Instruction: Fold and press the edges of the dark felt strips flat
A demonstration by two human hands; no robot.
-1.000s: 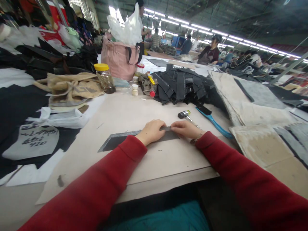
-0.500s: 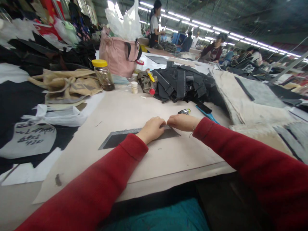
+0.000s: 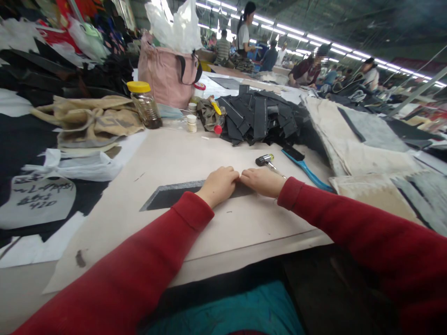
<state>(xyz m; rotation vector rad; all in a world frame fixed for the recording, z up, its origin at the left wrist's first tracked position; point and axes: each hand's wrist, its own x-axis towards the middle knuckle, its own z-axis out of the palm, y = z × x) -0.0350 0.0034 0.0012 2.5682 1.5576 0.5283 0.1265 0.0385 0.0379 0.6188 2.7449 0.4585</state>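
Sleeves of plain red cloth (image 3: 150,251) enter at the lower corners of the frame, above a flat, pale beige sheet (image 3: 223,242) laid on the bench (image 3: 28,286). On this sheet, at the centre of the frame, lies a long, thin, dark grey strip (image 3: 171,197) with a lighter border along its far and left edges; much of its right half is covered. The left hand (image 3: 220,185) rests across it with curled fingers; the right hand (image 3: 261,181) meets it from the right, fingertips bunched beside the left's. Each grip is narrow, but what lies between thumb and finger is hidden, so whether either pinches the edge cannot be told. Good handling, in judgement: anchor the strip with the left hand, work short lengths with fingertips close together, and press evenly along the border; a sideways tug could skew or wrinkle it. Right of centre, apart from the strip, lie a small hammer with a black-and-yellow head (image 3: 264,160) and a blue-handled brush with black bristles (image 3: 309,174). Farther off, at upper centre, is a heap of flat, dark grey pieces (image 3: 260,116); to its left stands a clear jar with a yellow lid (image 3: 145,107).
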